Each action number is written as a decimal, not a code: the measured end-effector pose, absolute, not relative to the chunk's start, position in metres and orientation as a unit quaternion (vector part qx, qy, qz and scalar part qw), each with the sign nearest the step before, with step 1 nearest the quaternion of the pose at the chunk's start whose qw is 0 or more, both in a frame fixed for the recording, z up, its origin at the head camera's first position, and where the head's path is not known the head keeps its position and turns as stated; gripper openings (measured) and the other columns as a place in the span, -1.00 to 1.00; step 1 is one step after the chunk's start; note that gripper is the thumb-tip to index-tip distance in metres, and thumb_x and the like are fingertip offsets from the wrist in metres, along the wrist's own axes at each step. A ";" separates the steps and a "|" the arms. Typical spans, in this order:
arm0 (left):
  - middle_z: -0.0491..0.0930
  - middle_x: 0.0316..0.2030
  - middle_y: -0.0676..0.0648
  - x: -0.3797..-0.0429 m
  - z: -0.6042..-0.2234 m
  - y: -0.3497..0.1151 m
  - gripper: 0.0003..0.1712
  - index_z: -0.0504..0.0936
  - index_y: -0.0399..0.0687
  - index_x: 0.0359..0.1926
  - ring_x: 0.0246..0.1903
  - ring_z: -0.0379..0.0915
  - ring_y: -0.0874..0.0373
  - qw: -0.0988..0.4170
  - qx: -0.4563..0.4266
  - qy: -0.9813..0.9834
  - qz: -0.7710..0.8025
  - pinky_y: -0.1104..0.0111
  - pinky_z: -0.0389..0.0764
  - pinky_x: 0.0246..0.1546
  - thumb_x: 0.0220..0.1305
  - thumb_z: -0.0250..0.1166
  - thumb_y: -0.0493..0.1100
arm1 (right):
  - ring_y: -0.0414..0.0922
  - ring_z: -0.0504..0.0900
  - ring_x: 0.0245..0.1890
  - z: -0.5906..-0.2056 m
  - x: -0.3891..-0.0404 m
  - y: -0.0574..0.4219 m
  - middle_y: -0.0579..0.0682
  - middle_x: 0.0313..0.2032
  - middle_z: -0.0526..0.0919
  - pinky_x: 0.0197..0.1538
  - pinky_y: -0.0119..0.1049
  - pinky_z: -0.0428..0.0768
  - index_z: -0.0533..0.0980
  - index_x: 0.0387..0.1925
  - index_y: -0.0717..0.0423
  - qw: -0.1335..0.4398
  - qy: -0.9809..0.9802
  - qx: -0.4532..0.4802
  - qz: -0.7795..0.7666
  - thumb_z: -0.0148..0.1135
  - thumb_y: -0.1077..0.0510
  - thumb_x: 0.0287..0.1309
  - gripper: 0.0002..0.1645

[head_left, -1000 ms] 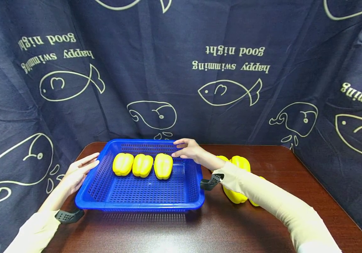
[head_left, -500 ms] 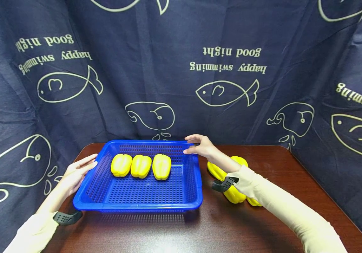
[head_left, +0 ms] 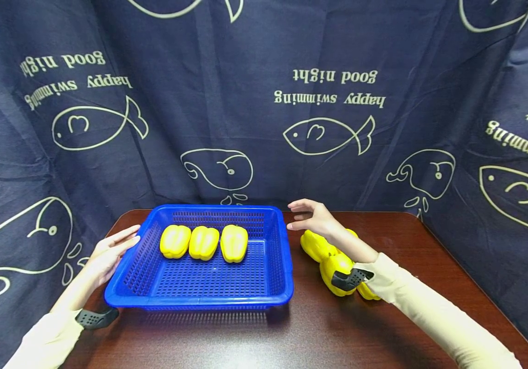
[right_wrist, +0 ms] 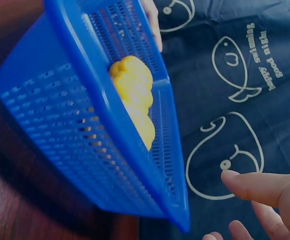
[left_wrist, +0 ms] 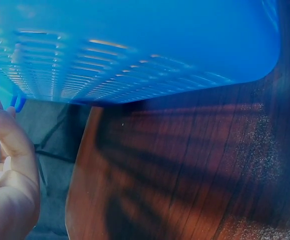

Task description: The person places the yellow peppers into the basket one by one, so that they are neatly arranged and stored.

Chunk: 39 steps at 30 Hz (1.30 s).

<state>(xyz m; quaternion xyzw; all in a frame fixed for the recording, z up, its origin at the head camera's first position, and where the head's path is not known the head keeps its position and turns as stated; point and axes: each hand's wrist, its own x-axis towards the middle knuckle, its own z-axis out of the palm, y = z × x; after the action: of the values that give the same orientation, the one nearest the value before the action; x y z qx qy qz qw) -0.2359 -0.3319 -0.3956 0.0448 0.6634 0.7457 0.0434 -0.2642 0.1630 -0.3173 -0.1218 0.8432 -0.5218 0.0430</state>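
Observation:
A blue plastic basket [head_left: 208, 301] with slotted walls sits on the table and holds three yellow bell peppers [head_left: 204, 243] in a row along its far side. My left hand [head_left: 107, 256] rests against the basket's left rim, its fingers fairly straight. In the left wrist view, part of that hand [left_wrist: 10, 165] shows beside the basket's outer wall [left_wrist: 135, 45]. Just right of the basket's far right corner, my right hand [head_left: 315, 218] hovers with nothing in it, fingers loosely bent. Several more yellow bell peppers [head_left: 337, 266] lie under the right forearm, which partly covers them.
A dark reddish-brown wooden table [head_left: 190, 338] bears everything. Behind it and on both sides hangs a dark blue curtain [head_left: 264, 102] with fish and whale drawings. Each wrist wears a dark band [head_left: 97, 319].
My right hand has moved right, from above the basket's far right part to outside its rim, uncovering more of the peppers on the table. The left hand stays on the left rim.

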 end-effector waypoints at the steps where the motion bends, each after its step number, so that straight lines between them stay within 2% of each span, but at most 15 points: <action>1: 0.61 -0.17 0.33 -0.236 -0.396 -0.332 -0.61 0.60 0.34 0.07 -0.24 0.61 0.38 0.044 0.044 0.663 0.746 0.50 0.63 -0.26 0.39 0.13 -0.25 | 0.19 0.53 0.12 -0.318 -0.263 0.166 0.27 0.18 0.48 0.14 -0.08 0.58 0.44 0.16 0.23 0.040 0.842 -0.125 -0.523 0.40 0.27 0.03 -0.39; 13: 0.62 -0.17 0.34 -0.238 -0.398 -0.334 -0.62 0.60 0.34 0.07 -0.22 0.60 0.40 0.046 0.046 0.659 0.750 0.51 0.62 -0.25 0.39 0.13 -0.25 | 0.16 0.55 0.11 -0.328 -0.253 0.205 0.29 0.16 0.50 0.08 -0.21 0.60 0.42 0.14 0.28 -0.007 0.835 -0.168 -0.525 0.39 0.29 0.02 -0.39; 18: 0.62 -0.18 0.34 -0.238 -0.398 -0.334 -0.61 0.61 0.35 0.05 -0.23 0.60 0.40 0.046 0.045 0.658 0.751 0.51 0.62 -0.26 0.40 0.11 -0.26 | 0.10 0.55 0.11 -0.330 -0.248 0.222 0.26 0.16 0.50 0.02 -0.37 0.59 0.41 0.14 0.25 -0.015 0.838 -0.159 -0.522 0.38 0.27 0.03 -0.39; 21: 0.63 -0.18 0.32 -0.238 -0.398 -0.334 -0.62 0.61 0.36 0.03 -0.24 0.60 0.39 0.047 0.048 0.657 0.751 0.50 0.63 -0.27 0.40 0.11 -0.26 | 0.00 0.58 0.07 -0.332 -0.247 0.234 0.26 0.16 0.50 -0.02 -0.45 0.59 0.41 0.14 0.25 -0.017 0.840 -0.150 -0.522 0.38 0.27 0.03 -0.40; 26: 0.64 -0.19 0.31 -0.237 -0.398 -0.334 -0.62 0.61 0.37 0.03 -0.24 0.60 0.39 0.045 0.053 0.662 0.747 0.50 0.62 -0.28 0.41 0.09 -0.25 | -0.28 0.59 -0.04 -0.336 -0.243 0.252 0.25 0.14 0.50 -0.04 -0.51 0.58 0.40 0.14 0.29 -0.016 0.841 -0.148 -0.521 0.39 0.28 0.03 -0.39; 30: 0.64 -0.20 0.31 -0.236 -0.397 -0.333 -0.62 0.61 0.38 0.02 -0.25 0.61 0.39 0.046 0.052 0.662 0.746 0.50 0.63 -0.28 0.42 0.09 -0.25 | -0.39 0.59 -0.09 -0.340 -0.239 0.267 0.02 0.05 0.57 -0.05 -0.52 0.58 0.40 0.13 0.31 -0.017 0.842 -0.150 -0.518 0.40 0.27 0.03 -0.39; 35: 0.64 -0.20 0.31 -0.237 -0.397 -0.333 -0.62 0.62 0.40 0.00 -0.26 0.61 0.38 0.049 0.048 0.659 0.749 0.49 0.63 -0.28 0.42 0.08 -0.25 | -0.37 0.60 -0.07 -0.346 -0.235 0.284 -0.32 -0.09 0.56 -0.08 -0.52 0.59 0.40 0.11 0.32 -0.026 0.842 -0.151 -0.517 0.40 0.26 0.03 -0.40; 39: 0.64 -0.20 0.33 -0.237 -0.397 -0.334 -0.62 0.62 0.41 -0.01 -0.26 0.61 0.38 0.051 0.041 0.661 0.748 0.50 0.63 -0.28 0.41 0.10 -0.24 | -0.35 0.60 -0.08 -0.352 -0.231 0.297 -0.41 -0.13 0.56 -0.12 -0.50 0.61 0.43 0.08 0.25 -0.025 0.841 -0.149 -0.519 0.40 0.26 0.03 -0.45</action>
<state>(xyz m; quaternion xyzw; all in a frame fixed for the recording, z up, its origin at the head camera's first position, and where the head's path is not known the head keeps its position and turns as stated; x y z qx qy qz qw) -0.2375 -0.3336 -0.3970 0.0409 0.6606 0.7479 0.0509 -0.2309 0.2971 -0.3525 -0.1492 0.8411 -0.5193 -0.0248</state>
